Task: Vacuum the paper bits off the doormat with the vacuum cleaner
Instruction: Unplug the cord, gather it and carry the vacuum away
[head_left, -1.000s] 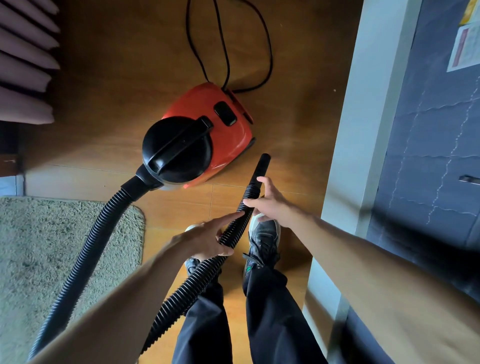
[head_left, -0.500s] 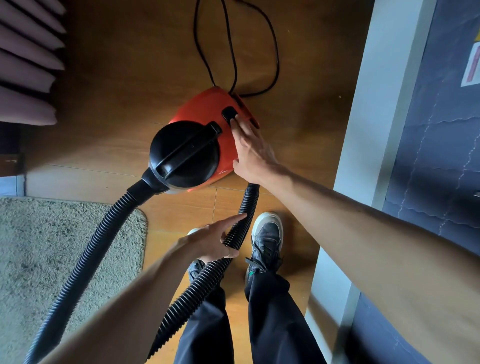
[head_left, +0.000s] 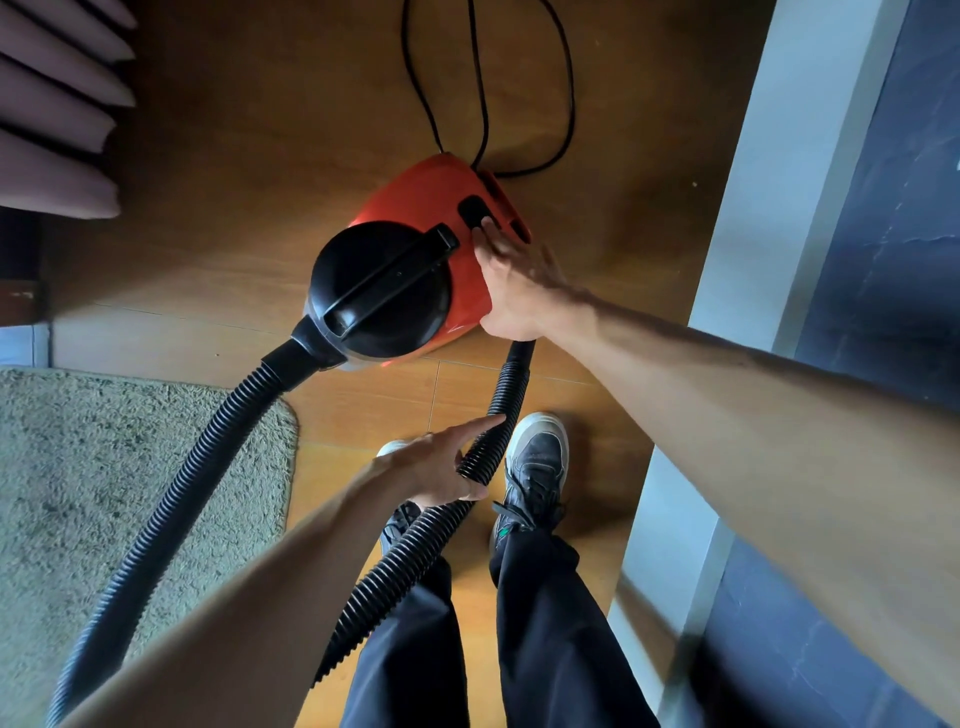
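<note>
While the right hand (head_left: 514, 280), fingers straight, touches the vacuum cleaner (head_left: 415, 208) switch (head_left: 470, 210), seemingly for power, the left hand (head_left: 441, 467) grips the hose (head_left: 498, 410) beside it.

The right hand (head_left: 514, 291) hides the hose (head_left: 498, 415) tip.

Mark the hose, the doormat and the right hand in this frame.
hose (head_left: 176, 499): head view, ribbed stretch crossing the doormat.
doormat (head_left: 78, 457): head view, bare shaggy pile.
right hand (head_left: 514, 283): head view, back of the hand, on the vacuum.
</note>
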